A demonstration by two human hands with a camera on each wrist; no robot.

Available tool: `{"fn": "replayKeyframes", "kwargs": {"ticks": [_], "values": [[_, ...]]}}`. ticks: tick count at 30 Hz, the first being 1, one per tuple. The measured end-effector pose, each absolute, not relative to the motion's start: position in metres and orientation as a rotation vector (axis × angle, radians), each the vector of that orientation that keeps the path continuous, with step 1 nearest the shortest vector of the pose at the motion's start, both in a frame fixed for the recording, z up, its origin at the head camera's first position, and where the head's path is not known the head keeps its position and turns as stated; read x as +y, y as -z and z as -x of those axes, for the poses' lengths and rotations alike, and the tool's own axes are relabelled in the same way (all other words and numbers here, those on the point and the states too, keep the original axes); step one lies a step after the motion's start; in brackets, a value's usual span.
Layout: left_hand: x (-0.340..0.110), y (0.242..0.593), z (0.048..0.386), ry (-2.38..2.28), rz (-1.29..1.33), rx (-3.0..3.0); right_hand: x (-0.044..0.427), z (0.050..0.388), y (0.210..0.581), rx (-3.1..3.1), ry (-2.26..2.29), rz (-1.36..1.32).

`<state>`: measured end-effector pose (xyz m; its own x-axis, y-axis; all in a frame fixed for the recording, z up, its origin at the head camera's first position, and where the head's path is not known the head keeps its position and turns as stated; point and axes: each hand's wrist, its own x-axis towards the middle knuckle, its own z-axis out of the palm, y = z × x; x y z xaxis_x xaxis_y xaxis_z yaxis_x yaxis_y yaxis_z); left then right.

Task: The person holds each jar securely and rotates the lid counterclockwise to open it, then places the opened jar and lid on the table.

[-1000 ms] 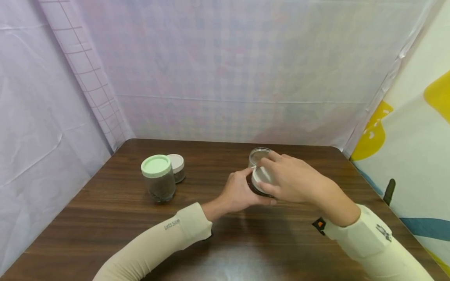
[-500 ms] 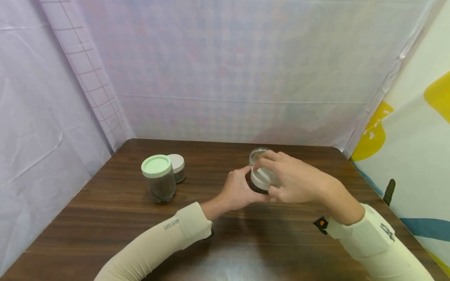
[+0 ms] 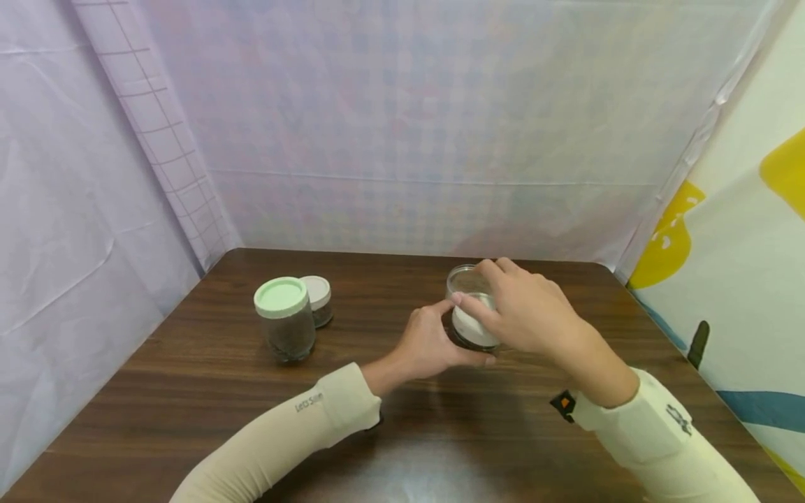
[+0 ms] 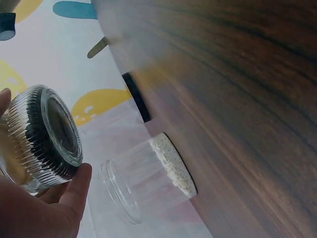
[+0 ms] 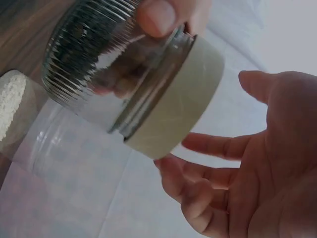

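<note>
My left hand (image 3: 434, 344) grips a ribbed glass jar (image 4: 47, 134) with dark contents, held tilted above the table. A pale lid (image 3: 472, 328) sits on this jar. Over the lid is my right hand (image 3: 534, 311); in the right wrist view its fingertips touch or nearly touch the lid's (image 5: 178, 104) lower edge, while the thumb stands apart from it. Behind the held jar, a clear open jar (image 3: 461, 281) stands upright, with white grainy contents at its bottom in the left wrist view.
At the left of the brown table (image 3: 189, 391) stands a taller jar with a green lid (image 3: 281, 297), a small white-lidded jar (image 3: 319, 300) just behind it. Hanging cloth (image 3: 402, 140) borders the table's back and sides.
My right hand has shifted and turned over the lid, its thumb coming away from the near side, so more of the lid shows. My left hand keeps its grip on the jar.
</note>
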<state>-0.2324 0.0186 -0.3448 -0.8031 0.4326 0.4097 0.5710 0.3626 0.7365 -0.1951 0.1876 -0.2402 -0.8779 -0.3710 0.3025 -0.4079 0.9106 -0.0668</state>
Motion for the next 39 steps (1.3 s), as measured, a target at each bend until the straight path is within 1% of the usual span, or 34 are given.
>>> {"fn": "replayKeyframes", "kwargs": {"ticks": [7,11,17,24,28,33,39], "values": [[0.021,0.346,0.232,1.424,0.881,-2.473,0.186,0.196,0.244,-2.843,-0.124,-0.453],[0.022,0.344,0.232,1.379,0.853,-2.477,0.186,0.197,0.246,-2.878,-0.066,-0.473],[0.022,0.343,0.231,1.385,0.902,-2.477,0.186,0.198,0.249,-2.863,-0.042,-0.531],[0.022,0.344,0.23,1.43,0.929,-2.482,0.188,0.196,0.245,-2.883,0.007,-0.654],[0.022,0.344,0.229,1.428,0.913,-2.501,0.19,0.196,0.242,-2.877,0.015,-0.784],[0.022,0.343,0.227,1.446,0.861,-2.534,0.194,0.195,0.239,-2.871,-0.032,-0.957],[0.023,0.343,0.226,1.446,0.875,-2.522,0.196,0.194,0.236,-2.907,-0.101,-1.073]]}}
